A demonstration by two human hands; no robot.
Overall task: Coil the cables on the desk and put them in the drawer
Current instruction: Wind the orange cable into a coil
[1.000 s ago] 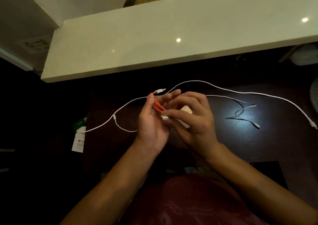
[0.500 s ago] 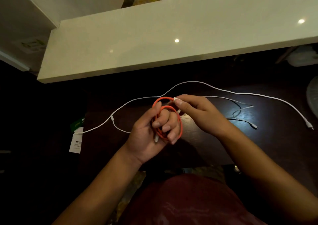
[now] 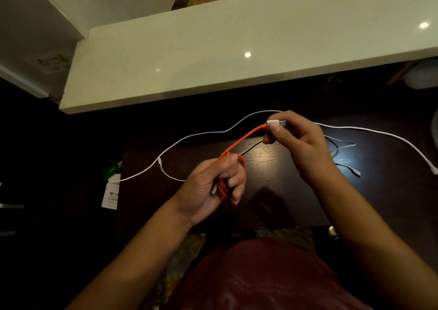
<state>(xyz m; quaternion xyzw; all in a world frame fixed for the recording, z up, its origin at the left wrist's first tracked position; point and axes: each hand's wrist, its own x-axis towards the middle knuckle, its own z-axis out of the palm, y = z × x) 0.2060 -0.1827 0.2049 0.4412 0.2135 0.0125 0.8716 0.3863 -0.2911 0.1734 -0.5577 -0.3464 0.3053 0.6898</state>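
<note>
An orange cable (image 3: 239,142) is partly coiled in my left hand (image 3: 213,184), whose fingers curl round the loops above the dark wooden desk (image 3: 272,191). My right hand (image 3: 296,139) pinches the cable's white plug end (image 3: 275,122), holding the free length taut up and to the right. A long white cable (image 3: 201,133) lies uncoiled across the desk behind both hands, its far plug at the right edge (image 3: 433,169). A thinner white cable (image 3: 343,146) lies tangled to the right of my right hand. No drawer is visible.
A pale shelf (image 3: 213,56) overhangs the back of the desk. A white tag with a green label (image 3: 111,191) sits at the desk's left edge. My red-clothed lap (image 3: 260,279) fills the bottom of the view.
The right hand has pulled the plug end up and to the right, drawing a straight length of orange cable out from the loops. The left hand has closed tighter round the coil.
</note>
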